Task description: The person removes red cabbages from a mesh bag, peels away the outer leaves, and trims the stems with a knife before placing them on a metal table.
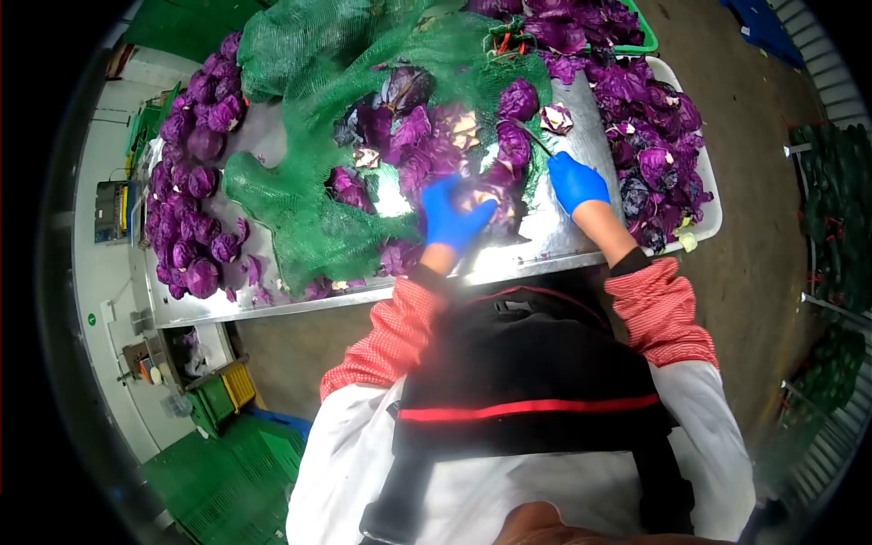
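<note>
My left hand (451, 214), in a blue glove, is over the metal table (559, 222) with its thumb and fingers apart, beside purple cabbage leaves and a blurred pale cut piece (488, 198). To its right, my right hand (578, 182), also gloved in blue, is closed round a knife (538, 141) whose thin blade points up and left toward a purple cabbage (514, 143). The knife's handle is hidden in the glove. A trimmed piece with a pale centre (556, 118) lies just above my right hand. Green mesh netting (313, 218) spreads under and around the leaves.
Many purple cabbages (202, 182) are piled at the table's left end. A white tub (711, 195) full of purple leaves stands at the right edge, with a green crate (649, 34) behind it. Full green net bags (295, 50) lie at the back.
</note>
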Available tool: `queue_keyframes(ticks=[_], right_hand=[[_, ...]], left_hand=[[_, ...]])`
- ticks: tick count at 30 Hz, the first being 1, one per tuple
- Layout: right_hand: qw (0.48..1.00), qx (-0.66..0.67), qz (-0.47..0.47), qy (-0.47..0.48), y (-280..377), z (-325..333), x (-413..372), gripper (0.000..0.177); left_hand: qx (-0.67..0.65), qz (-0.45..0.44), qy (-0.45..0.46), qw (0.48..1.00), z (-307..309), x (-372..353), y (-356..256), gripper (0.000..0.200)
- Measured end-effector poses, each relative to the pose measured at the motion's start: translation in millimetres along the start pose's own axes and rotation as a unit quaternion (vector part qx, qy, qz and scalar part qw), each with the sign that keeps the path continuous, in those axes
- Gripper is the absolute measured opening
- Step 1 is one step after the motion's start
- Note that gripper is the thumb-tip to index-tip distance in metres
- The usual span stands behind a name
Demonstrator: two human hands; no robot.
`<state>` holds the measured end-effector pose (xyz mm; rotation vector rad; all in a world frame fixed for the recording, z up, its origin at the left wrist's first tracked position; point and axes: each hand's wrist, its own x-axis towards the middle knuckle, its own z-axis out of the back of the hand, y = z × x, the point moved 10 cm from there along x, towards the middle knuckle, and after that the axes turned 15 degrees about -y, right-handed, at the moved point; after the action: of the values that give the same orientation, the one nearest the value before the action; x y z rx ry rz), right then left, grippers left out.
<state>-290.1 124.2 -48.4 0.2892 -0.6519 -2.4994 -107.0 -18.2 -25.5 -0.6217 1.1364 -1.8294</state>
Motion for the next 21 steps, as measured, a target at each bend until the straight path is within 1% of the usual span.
queue_keyframes(ticks=[1,2,4,5,8,9,10,12,14,15,17,18,20,21], right_hand=[[0.998,0.029,0.011,0.055,15,-2,-5,0.039],[0.997,0.068,-0.011,0.039,31,3,-16,0.049],[0.992,0.114,-0.002,0.06,59,1,-33,0.059],[0.994,0.1,0.003,0.039,65,1,-32,0.055],[0.997,0.04,0.047,0.038,69,-6,-19,0.046],[0.998,0.06,0.03,0.006,56,-17,-10,0.037],[0.994,0.089,-0.02,-0.063,27,-29,9,0.037],[0.992,0.065,-0.098,-0.053,-10,-33,24,0.039],[0.988,0.027,-0.145,-0.039,-27,-28,26,0.039],[0.988,0.049,-0.139,-0.051,-17,-18,21,0.04],[0.995,0.07,-0.058,-0.032,33,15,-3,0.043],[0.996,0.08,-0.016,-0.025,50,25,-16,0.045],[0.994,0.045,0.096,-0.035,58,20,-38,0.04],[0.987,0.041,0.139,-0.065,60,24,-50,0.033]], left_hand=[[-0.078,0.008,0.018,0.997,2,0,-2,0.069],[-0.089,-0.024,0.01,0.996,2,-1,2,0.068],[-0.102,-0.088,0.04,0.99,4,-6,-14,0.07],[-0.087,-0.109,0.046,0.989,5,-7,-19,0.07],[-0.033,-0.164,0.064,0.984,13,-12,-26,0.071],[-0.014,-0.179,0.067,0.981,18,-13,-26,0.071],[0.005,-0.196,0.07,0.978,21,-15,-28,0.072],[-0.051,-0.139,0.037,0.988,32,-23,-15,0.065],[-0.103,-0.015,-0.017,0.994,41,-31,16,0.06],[-0.131,0.033,-0.037,0.99,39,-33,23,0.06],[-0.185,0.126,-0.079,0.971,34,-35,17,0.061],[-0.123,0.109,-0.089,0.982,35,-27,18,0.07],[-0.044,-0.073,-0.073,0.994,41,-11,-35,0.075],[0.01,-0.153,-0.051,0.987,34,-1,-40,0.075]])
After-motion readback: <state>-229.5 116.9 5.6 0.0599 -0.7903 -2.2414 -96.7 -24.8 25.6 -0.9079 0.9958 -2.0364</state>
